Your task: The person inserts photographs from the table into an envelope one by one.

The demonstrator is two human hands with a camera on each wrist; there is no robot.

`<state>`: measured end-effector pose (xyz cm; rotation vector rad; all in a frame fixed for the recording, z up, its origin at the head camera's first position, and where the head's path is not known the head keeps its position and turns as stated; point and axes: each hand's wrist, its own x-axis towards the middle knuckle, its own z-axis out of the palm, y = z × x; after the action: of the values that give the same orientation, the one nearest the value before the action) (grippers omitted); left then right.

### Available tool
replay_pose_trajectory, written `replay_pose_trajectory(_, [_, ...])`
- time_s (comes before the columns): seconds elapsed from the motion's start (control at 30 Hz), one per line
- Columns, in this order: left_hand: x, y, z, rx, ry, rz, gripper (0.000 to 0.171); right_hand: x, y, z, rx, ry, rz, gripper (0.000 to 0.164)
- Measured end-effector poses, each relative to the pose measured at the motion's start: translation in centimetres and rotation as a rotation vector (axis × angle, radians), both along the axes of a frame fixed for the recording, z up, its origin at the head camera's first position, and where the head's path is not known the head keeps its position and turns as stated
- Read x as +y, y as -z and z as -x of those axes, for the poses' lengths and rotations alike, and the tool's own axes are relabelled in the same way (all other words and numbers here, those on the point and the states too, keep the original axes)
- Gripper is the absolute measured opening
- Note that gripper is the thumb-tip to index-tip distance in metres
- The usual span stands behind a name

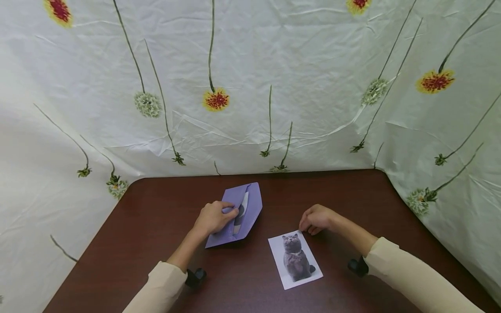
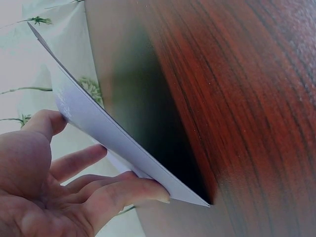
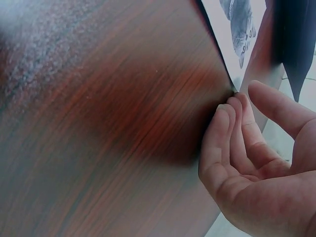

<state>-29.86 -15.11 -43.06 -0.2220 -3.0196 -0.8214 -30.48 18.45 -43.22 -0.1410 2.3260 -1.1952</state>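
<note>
A purple envelope [image 1: 231, 193] is tilted over the table, its flap side facing up and a printed sheet [image 1: 243, 208] showing in its opening. My left hand [image 1: 216, 217] grips it, the thumb by the opening; in the left wrist view the fingertips [image 2: 101, 149] meet the envelope's pale face [image 2: 106, 126]. To the right, a white picture card of a grey cat [image 1: 296, 259] is on the tabletop. At the card's upper right corner, my right hand [image 1: 315, 218] pinches it with curled fingers. The right wrist view shows that corner of the card [image 3: 224, 44] at the fingertips.
Both hands work over a dark reddish-brown table [image 1: 156, 204] with rounded far corners. Behind and beside it hangs a white cloth [image 1: 250, 56] printed with flowers. A dark strap device sits on each wrist, below beige sleeves [image 1: 415, 269].
</note>
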Motion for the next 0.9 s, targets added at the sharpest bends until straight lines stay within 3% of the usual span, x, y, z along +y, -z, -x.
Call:
replay_pose_trajectory(0.3, [0.05, 0.11, 0.06, -0.006, -0.005, 0.003, 0.04, -0.36, 0.37, -0.07, 0.037, 0.028, -0.05, 0.009])
replay_pose_trajectory(0.57, [0.0, 0.13, 0.0, -0.006, -0.011, 0.009, 0.04, -0.62, 0.5, -0.13, 0.067, 0.005, -0.072, 0.009])
replay_pose_trajectory(0.9, [0.02, -0.03, 0.01, -0.005, -0.006, 0.003, 0.04, -0.62, -0.05, 0.28, -0.032, -0.033, -0.071, 0.006])
